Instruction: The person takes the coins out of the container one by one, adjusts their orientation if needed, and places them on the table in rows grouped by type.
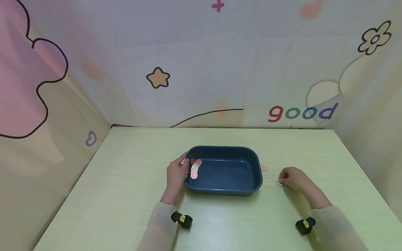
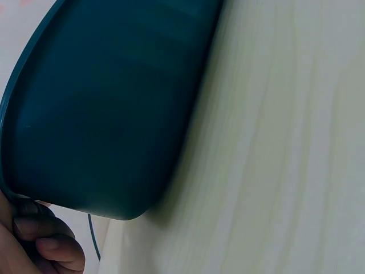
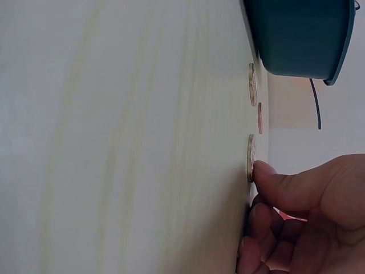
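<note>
A dark blue rectangular bin (image 1: pixel 223 191) stands on the table. My left hand (image 1: pixel 176 174) grips its left end, thumb at the rim and curled fingers outside. Several overlapping coins (image 1: pixel 194 171), pinkish and silvery, lie inside at that end. To the right of the bin, my right hand (image 1: pixel 295 178) has its thumb and fingertips at the edge of a gold-coloured coin (image 3: pixel 251 158), which lies flat on the table. Another patterned coin (image 1: pixel 266 183) and a pink coin (image 1: pixel 263 168) lie between that hand and the bin.
The pale wood-patterned table (image 1: pixel 132 167) ends at a printed cloth backdrop (image 1: pixel 201 83) behind and along both sides. Each wrist carries a small black camera, one on the left sleeve (image 1: pixel 158 223) and one on the right sleeve (image 1: pixel 334 225).
</note>
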{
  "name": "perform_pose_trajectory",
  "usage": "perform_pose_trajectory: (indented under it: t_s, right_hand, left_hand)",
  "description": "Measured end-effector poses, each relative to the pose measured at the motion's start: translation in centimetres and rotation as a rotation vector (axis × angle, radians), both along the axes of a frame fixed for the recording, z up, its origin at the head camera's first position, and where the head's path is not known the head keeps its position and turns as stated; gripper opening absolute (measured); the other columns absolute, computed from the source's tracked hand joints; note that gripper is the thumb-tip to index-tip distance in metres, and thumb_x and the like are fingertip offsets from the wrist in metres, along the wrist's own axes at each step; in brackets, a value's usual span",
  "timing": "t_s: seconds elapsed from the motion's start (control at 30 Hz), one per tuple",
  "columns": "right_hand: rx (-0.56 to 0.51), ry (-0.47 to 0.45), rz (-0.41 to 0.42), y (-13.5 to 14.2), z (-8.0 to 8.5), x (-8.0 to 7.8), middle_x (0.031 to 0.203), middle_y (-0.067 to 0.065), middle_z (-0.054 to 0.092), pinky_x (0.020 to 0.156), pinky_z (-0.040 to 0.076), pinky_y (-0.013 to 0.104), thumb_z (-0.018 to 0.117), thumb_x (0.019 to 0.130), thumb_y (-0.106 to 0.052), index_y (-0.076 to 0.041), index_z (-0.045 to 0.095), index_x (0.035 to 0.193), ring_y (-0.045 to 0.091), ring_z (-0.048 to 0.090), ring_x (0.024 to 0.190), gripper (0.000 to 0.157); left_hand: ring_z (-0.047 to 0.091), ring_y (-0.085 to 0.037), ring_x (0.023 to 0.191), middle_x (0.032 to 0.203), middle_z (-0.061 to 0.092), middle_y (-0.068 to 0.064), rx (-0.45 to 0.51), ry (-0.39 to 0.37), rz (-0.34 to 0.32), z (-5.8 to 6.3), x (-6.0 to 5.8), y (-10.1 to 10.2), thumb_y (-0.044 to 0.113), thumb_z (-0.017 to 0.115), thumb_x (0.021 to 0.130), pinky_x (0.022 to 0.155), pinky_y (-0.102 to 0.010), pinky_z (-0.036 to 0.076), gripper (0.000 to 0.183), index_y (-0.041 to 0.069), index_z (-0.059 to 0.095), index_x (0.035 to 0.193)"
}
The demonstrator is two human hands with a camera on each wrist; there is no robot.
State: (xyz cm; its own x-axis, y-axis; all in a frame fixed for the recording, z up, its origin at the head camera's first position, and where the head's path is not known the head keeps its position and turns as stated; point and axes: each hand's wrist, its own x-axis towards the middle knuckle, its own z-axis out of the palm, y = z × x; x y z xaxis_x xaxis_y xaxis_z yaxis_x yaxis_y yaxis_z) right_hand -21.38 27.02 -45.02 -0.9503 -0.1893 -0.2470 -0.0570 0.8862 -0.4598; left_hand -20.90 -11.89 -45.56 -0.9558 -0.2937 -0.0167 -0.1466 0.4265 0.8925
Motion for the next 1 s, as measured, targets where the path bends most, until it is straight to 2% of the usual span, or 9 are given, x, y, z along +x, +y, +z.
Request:
perform_pose_trajectory:
  t_s: [0.2, 0.53, 0.67, 0.8, 0.9, 1.0]
  right_hand:
    - [-0.029, -0.002, 0.028, 0.4, 0.2, 0.0, 0.084, 0.013, 0.061, 0.072, 0.043, 0.032, 0.063, 0.096, -0.002, 0.006, 0.064, 0.089, 0.022, 0.052, 0.079, 0.010]
    - [-0.175, -0.088, 0.018, 0.9, 1.4, 0.1, 0.084, 0.007, 0.059, 0.066, 0.042, 0.031, 0.057, 0.101, -0.005, 0.007, 0.063, 0.099, 0.018, 0.049, 0.075, 0.014]
    - [-0.199, -0.081, 0.028, 0.6, 3.0, 0.2, 0.093, 0.015, 0.062, 0.067, 0.047, 0.031, 0.055, 0.102, -0.007, 0.009, 0.062, 0.107, 0.021, 0.056, 0.081, 0.018]
    - [-0.210, -0.014, 0.074, 0.0, 5.2, 0.1, 0.102, 0.021, 0.065, 0.072, 0.050, 0.032, 0.057, 0.102, -0.008, 0.009, 0.062, 0.113, 0.024, 0.061, 0.089, 0.021]
    - [-0.220, 0.043, 0.129, -0.9, 6.9, -0.2, 0.103, 0.020, 0.067, 0.075, 0.051, 0.032, 0.058, 0.102, -0.009, 0.006, 0.064, 0.113, 0.025, 0.061, 0.091, 0.019]
    - [-0.220, 0.063, 0.186, -2.0, 8.6, -0.7, 0.106, 0.017, 0.068, 0.079, 0.052, 0.034, 0.059, 0.102, -0.012, 0.002, 0.065, 0.113, 0.025, 0.062, 0.094, 0.019]
  left_hand:
    - [0.039, -0.007, 0.046, 0.051, 0.043, 0.007, -0.002, 0.014, -0.006, 0.0, 0.0, 0.0, 0.018, 0.060, 0.101, 0.049, -0.021, 0.031, 0.039, 0.009, 0.065, 0.139]
    - [0.034, -0.007, 0.045, 0.050, 0.039, 0.008, -0.024, 0.030, -0.011, -0.2, 0.1, 0.0, 0.017, 0.059, 0.101, 0.048, -0.021, 0.028, 0.039, 0.007, 0.065, 0.138]
    - [0.035, -0.007, 0.045, 0.050, 0.039, 0.008, -0.029, 0.019, -0.010, -0.3, 0.1, 0.0, 0.017, 0.059, 0.101, 0.048, -0.021, 0.028, 0.039, 0.008, 0.065, 0.138]
    - [0.035, -0.007, 0.045, 0.051, 0.039, 0.008, -0.034, 0.024, -0.013, -0.2, 0.2, -0.1, 0.017, 0.059, 0.101, 0.048, -0.021, 0.028, 0.039, 0.008, 0.065, 0.138]
    - [0.036, -0.007, 0.046, 0.051, 0.040, 0.007, -0.032, 0.025, -0.013, 0.0, 0.2, -0.1, 0.017, 0.059, 0.101, 0.048, -0.021, 0.029, 0.039, 0.007, 0.065, 0.138]
    - [0.036, -0.008, 0.046, 0.051, 0.040, 0.007, -0.032, 0.014, -0.013, 0.1, 0.2, -0.1, 0.018, 0.058, 0.101, 0.049, -0.021, 0.029, 0.039, 0.008, 0.065, 0.139]
